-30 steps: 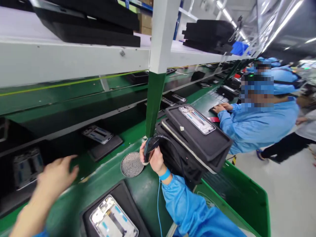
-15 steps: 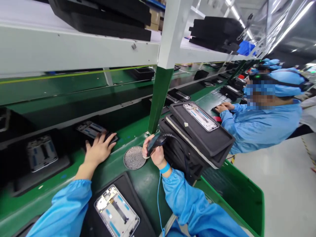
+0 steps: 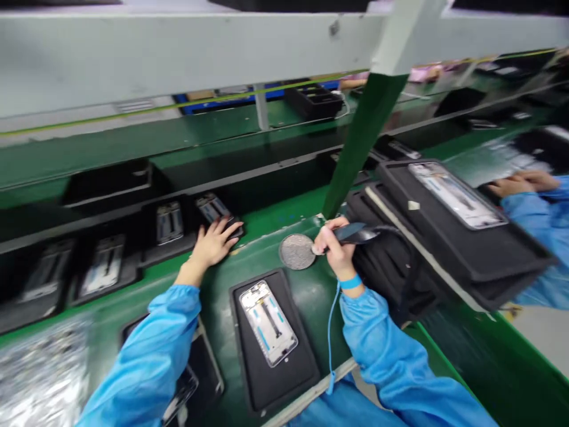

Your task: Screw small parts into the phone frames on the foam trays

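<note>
Moved left hand (image 3: 213, 244) over to phone frame (image 3: 213, 206) trayed just beyond the desk (image 3: 217, 332) since a second ago; relaxed and splayed, can't tell if touching. Gripping black corded tool (image 3: 358, 233) in right hand (image 3: 336, 246), by round dish (image 3: 296, 251). Best to handle by edges, keeping tool clear.
</note>
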`<state>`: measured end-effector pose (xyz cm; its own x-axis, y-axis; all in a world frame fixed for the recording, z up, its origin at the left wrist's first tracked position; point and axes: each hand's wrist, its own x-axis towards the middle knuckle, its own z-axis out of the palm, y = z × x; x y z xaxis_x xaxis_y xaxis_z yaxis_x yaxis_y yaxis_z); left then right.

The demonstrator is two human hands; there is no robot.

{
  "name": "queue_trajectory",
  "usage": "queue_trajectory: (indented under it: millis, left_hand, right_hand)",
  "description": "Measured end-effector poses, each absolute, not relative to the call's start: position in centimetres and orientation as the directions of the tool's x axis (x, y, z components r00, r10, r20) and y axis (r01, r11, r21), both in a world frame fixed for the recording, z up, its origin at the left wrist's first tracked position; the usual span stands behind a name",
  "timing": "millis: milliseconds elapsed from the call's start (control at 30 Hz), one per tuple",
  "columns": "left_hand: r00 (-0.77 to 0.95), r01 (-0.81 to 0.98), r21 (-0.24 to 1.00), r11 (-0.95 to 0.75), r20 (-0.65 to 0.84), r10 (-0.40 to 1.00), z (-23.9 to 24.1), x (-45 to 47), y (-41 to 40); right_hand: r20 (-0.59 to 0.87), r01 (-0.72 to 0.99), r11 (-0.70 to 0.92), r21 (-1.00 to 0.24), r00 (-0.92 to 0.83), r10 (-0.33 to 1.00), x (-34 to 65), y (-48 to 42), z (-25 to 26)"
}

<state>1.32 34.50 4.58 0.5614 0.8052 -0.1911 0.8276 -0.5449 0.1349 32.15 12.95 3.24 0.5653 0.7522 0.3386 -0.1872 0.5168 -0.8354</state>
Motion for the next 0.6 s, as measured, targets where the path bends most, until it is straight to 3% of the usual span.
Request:
queue_trajectory:
  millis: [100, 300, 433, 600]
  left_hand:
    - [0.558, 0.826, 0.205, -0.526, -0.16, 0.814, 5.1, 0.2, 31.4]
    - [0.585, 0.742, 0.372, -0.558, 0.046, 0.81, 2.1, -3.4, 18.4]
    - [0.52, 0.777, 0.418, -0.471, -0.004, 0.854, 0.1, -3.6, 11.8]
    - [0.487, 0.758, 0.518, -0.398, -0.043, 0.872, -0.1, -2.4, 10.5]
  right_hand:
    - [0.334, -0.201, 0.515, -0.833, 0.561, 0.758, 32.0, 12.6, 3.4]
    - [0.334, -0.181, 0.482, -0.857, 0.518, 0.788, 31.1, 12.4, 3.3]
    - [0.34, -0.163, 0.474, -0.865, 0.505, 0.793, 31.1, 12.6, 3.1]
    - [0.355, -0.13, 0.474, -0.871, 0.499, 0.79, 31.8, 12.7, 3.1]
